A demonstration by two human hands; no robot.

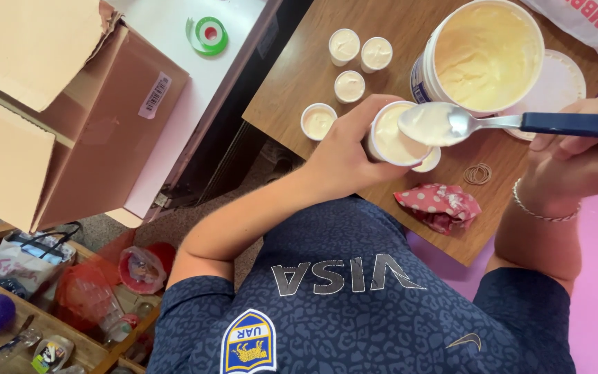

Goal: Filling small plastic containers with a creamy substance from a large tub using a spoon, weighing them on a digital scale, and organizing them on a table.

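Now | left hand (344, 149) grips small cup (392, 135) | right hand (576, 149) grips spoon (451, 123) | tub (482, 55) behind

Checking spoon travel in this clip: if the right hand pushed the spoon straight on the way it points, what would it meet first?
Likely the left hand: the spoon in the right hand points over the small cup toward its fingers. Depth is unclear.

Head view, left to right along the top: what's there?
Cardboard box → green tape roll → four small filled cups → small cup held in the left hand → big cream tub → tub lid → right hand gripping the spoon.
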